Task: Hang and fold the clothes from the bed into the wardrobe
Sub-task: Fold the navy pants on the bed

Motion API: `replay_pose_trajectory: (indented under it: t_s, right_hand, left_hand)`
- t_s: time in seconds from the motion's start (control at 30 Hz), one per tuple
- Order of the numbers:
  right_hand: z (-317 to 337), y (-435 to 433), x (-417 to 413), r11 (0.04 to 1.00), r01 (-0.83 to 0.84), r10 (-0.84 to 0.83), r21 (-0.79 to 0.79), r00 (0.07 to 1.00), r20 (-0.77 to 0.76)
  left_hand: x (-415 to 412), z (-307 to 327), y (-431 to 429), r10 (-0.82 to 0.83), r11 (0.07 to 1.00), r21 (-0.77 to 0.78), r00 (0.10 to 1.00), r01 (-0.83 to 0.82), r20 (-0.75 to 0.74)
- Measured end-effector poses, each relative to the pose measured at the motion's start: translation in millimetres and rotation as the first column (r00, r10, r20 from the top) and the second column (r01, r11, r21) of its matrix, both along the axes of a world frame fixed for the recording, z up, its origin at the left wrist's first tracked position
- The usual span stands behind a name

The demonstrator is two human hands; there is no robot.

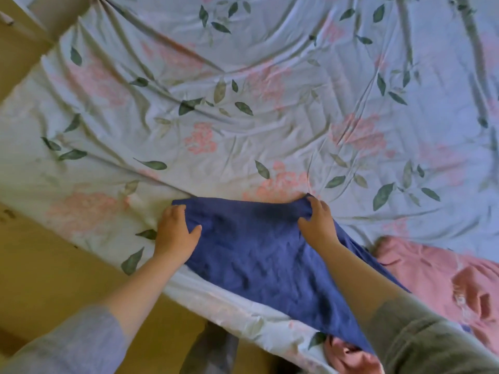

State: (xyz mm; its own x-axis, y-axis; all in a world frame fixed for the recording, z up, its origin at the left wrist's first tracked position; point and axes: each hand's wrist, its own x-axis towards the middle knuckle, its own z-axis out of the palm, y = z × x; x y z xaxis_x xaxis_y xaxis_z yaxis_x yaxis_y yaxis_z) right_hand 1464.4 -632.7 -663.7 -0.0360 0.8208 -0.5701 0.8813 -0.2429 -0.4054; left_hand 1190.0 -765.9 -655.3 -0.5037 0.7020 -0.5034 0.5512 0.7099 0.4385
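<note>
A dark blue garment (259,255) lies spread on the near edge of the bed, over the floral sheet (243,117). My left hand (175,233) grips its far left corner, fingers curled over the cloth edge. Pinching the bunched far right corner is my right hand (318,222). A pink garment (437,282) lies crumpled on the bed to the right, touching the blue one. Another bit of pink cloth (348,354) hangs at the bed's edge below.
A pale wooden piece of furniture (24,36) stands at the upper left beside the bed. The yellowish floor (54,268) runs along the left below the bed edge. Most of the sheet beyond the blue garment is bare and wrinkled.
</note>
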Motion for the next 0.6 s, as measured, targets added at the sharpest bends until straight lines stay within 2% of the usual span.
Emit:
replay_pose_trajectory:
  t_s: [0.07,0.27,0.43,0.6]
  right_hand:
    - [5.0,-11.2,9.4,0.999,0.037,-0.037,-0.023,0.999,-0.008]
    - [21.8,-58.5,67.8,0.971,0.226,-0.229,-0.075,0.973,-0.034]
    - [31.5,-98.2,146.8,0.928,0.373,-0.374,-0.02,0.927,-0.021]
    - [37.3,-129.6,230.4,0.929,0.369,-0.371,0.042,0.926,0.07]
  left_hand:
    - [14.1,6.9,5.0,-0.107,0.993,0.048,0.994,0.107,-0.005]
    - [80.2,19.2,18.0,-0.223,0.975,0.052,0.94,0.217,0.259]
    - [152.6,21.3,30.1,-0.341,0.94,0.09,0.886,0.33,0.314]
    - [228.6,16.4,34.1,-0.434,0.898,0.1,0.826,0.429,0.359]
